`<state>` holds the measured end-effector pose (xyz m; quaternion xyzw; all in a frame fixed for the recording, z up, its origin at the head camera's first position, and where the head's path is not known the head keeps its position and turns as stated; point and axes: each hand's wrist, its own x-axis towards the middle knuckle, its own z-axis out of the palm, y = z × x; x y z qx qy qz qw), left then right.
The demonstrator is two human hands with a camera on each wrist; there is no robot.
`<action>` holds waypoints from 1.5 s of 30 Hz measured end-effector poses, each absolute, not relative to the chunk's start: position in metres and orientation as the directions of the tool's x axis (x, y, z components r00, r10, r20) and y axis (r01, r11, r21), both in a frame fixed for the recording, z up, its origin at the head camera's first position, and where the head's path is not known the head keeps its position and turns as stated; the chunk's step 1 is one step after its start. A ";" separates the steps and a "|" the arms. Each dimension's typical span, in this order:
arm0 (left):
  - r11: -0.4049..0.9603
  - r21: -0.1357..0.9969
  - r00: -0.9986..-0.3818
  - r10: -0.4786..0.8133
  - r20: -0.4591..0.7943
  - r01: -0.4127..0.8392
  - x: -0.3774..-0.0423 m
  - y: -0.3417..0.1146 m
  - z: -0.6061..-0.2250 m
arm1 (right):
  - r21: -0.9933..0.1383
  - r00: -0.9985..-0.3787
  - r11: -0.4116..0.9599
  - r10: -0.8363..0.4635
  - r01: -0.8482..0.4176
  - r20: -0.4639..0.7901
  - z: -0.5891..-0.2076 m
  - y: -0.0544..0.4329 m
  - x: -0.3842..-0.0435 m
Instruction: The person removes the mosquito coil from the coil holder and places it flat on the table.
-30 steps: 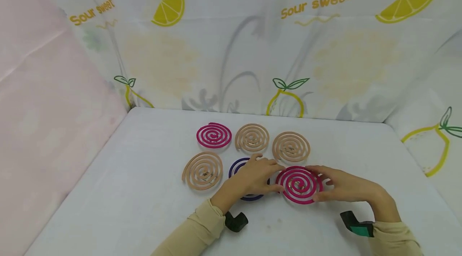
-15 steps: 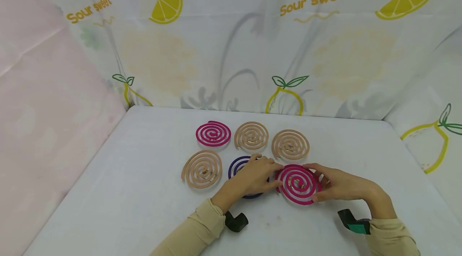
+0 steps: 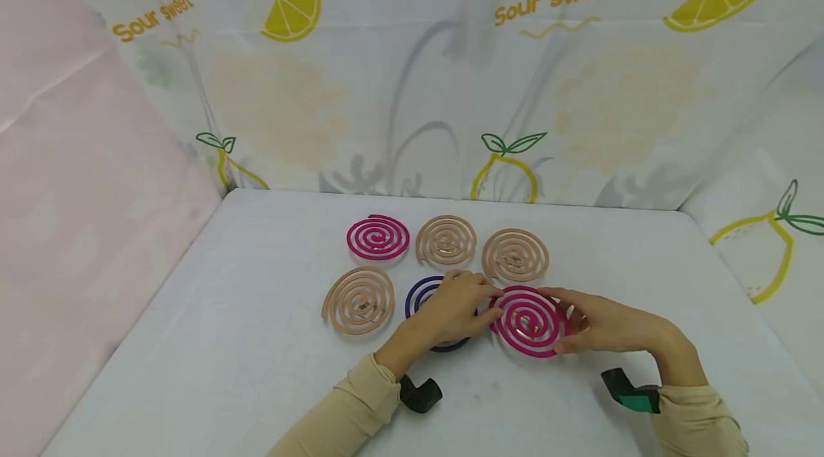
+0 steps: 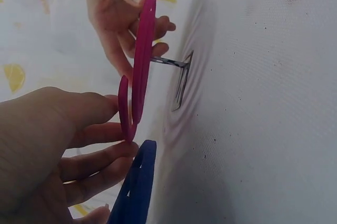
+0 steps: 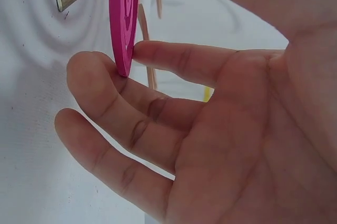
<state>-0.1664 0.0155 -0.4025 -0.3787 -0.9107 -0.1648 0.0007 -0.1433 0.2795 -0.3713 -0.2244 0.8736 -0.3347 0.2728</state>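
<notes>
A pink mosquito coil (image 3: 529, 322) stands on a small metal stand (image 4: 181, 81), raised above the white table. My left hand (image 3: 450, 310) pinches its left edge between thumb and fingers. At the right edge, my right hand (image 3: 608, 323) holds the rim, thumb on the near side and fingers reaching round the far side and underneath. The left wrist view shows one outer turn of the pink coil bent away from the rest. Partly hidden under my left hand is a dark blue mosquito coil (image 3: 418, 296).
Behind stand another pink coil (image 3: 378, 237) and two tan coils, one in the middle (image 3: 446, 239) and one to the right (image 3: 516, 255). A third tan coil (image 3: 358, 300) lies left of the blue one. Patterned cloth (image 3: 360, 85) walls off the white table (image 3: 193, 342).
My right hand has shifted slightly left, and its fingers have closed in on the pink coil's rim. The left hand stays at the coil's left edge. The head view has tilted slightly.
</notes>
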 end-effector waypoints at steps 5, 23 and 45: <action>0.655 0.322 -0.718 0.683 0.135 0.683 -0.168 0.015 -0.402 | -0.697 -0.757 0.681 -0.572 -0.224 -0.316 -0.368 0.279 -0.144; 0.607 0.461 -0.740 0.646 0.188 0.647 -0.167 0.014 -0.395 | -0.679 -0.783 0.676 -0.574 -0.288 -0.240 -0.363 0.283 -0.144; 0.172 0.976 -0.878 0.476 0.038 0.136 -0.177 0.021 -0.395 | -0.828 -0.865 0.536 -0.482 -0.165 -0.140 -0.357 0.283 -0.151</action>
